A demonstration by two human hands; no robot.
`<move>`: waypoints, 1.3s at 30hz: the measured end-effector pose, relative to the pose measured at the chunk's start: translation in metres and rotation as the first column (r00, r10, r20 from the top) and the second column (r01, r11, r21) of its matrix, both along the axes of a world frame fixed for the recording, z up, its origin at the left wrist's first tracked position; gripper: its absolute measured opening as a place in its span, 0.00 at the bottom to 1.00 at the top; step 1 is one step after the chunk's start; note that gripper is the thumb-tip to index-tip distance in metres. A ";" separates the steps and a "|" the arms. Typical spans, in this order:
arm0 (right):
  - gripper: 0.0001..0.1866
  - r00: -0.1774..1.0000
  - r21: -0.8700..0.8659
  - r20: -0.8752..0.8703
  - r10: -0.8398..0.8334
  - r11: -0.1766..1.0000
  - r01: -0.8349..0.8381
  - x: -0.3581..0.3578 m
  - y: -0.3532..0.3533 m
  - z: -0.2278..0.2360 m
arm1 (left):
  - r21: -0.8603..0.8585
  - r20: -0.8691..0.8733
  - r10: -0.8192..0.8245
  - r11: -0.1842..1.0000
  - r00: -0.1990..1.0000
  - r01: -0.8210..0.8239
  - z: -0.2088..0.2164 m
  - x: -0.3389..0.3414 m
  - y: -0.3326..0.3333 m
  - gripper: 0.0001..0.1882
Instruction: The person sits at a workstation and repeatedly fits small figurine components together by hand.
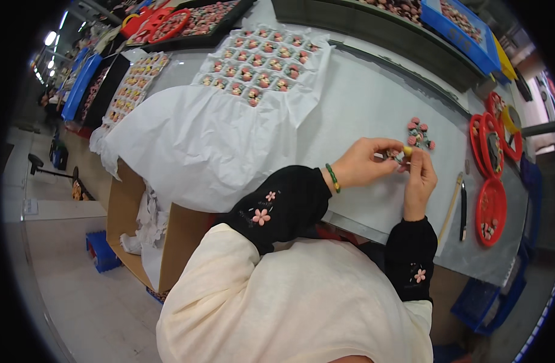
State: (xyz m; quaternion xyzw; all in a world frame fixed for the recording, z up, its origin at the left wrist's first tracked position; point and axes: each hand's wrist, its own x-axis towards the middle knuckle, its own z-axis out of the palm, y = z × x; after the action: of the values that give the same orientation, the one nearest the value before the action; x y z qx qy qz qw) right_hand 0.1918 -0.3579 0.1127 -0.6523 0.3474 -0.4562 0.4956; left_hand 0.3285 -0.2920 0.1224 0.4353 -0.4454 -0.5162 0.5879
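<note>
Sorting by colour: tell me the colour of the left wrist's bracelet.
Green, clearest in the head view: the bracelet on the left hand.

A long grey worktop (374, 103) crosses the frame. Pale floor (78, 290) fills the lower left, where a cardboard box (123, 212) stands. Ceiling lights (50, 38) glow at upper left.

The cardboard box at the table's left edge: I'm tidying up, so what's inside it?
White tissue paper spills from the cardboard box. The white sheet draped over the table covers its top, hiding anything deeper inside.
</note>
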 end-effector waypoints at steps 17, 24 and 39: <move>0.14 0.997 0.014 0.072 0.037 0.999 -0.038 0.003 0.000 0.009 | -0.359 0.933 0.329 0.843 -0.144 -0.400 -0.001 0.161 0.063 0.14; 0.13 0.999 0.006 0.033 0.023 1.000 -0.024 -0.003 0.007 0.013 | -0.220 0.974 0.169 0.871 -0.151 -0.439 -0.018 0.137 0.071 0.34; 0.13 1.000 -0.053 0.010 0.015 0.998 -0.015 -0.006 0.010 0.016 | -0.221 0.975 0.172 0.838 -0.142 -0.499 -0.023 0.138 0.024 0.33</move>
State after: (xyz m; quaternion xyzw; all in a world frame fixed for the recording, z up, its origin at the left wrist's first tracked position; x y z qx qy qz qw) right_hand 0.1856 -0.3480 0.1287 -0.6655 0.3278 -0.4649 0.4833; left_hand 0.4662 -0.2676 0.0992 0.8306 -0.5314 0.0777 0.1474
